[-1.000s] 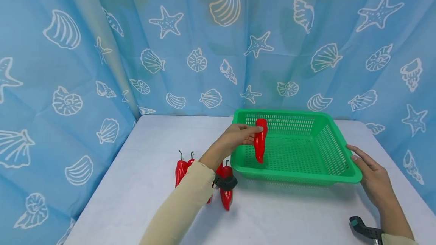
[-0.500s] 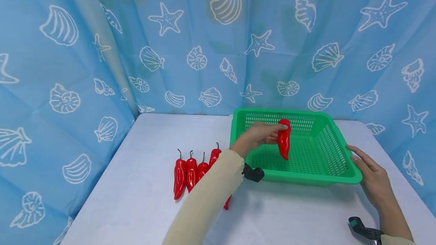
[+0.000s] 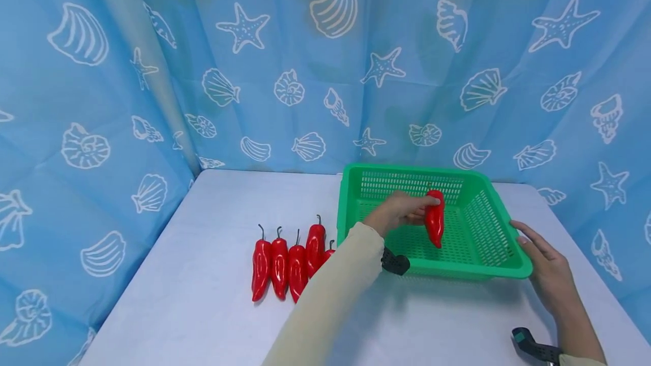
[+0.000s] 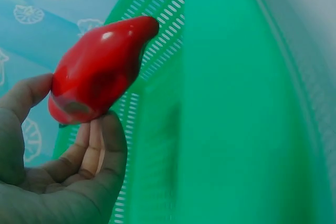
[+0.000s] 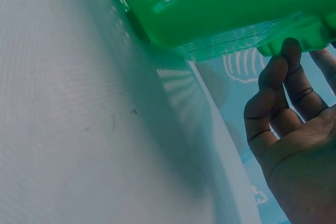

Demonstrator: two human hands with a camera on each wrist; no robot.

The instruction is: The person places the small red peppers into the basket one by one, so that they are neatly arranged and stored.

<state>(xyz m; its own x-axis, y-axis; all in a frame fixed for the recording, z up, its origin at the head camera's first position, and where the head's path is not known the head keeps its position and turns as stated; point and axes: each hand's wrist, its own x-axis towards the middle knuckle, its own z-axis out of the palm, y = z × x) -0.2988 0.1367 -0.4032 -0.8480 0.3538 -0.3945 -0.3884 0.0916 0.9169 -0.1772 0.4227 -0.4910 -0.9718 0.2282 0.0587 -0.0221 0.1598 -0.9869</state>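
My left hand pinches a glossy red chili pepper near its stem end, above the inside of a green plastic basket. The pepper hangs tip down. In the left wrist view, thumb and fingers meet on the pepper, and the basket's slotted wall lies behind it. At the basket's right side, my right hand grips the rim. The right wrist view has that hand with curled fingers touching the rim's underside. The basket floor that shows carries no peppers.
Several red chili peppers lie in a row on the white table left of the basket, stems pointing away. My left sleeve hides part of the row. A blue seashell-print curtain hangs behind and at the sides.
My left hand has carried the pepper to the right, from the basket's left side toward its middle, and slightly lower. More of the pepper row shows. The right hand stays on the rim.
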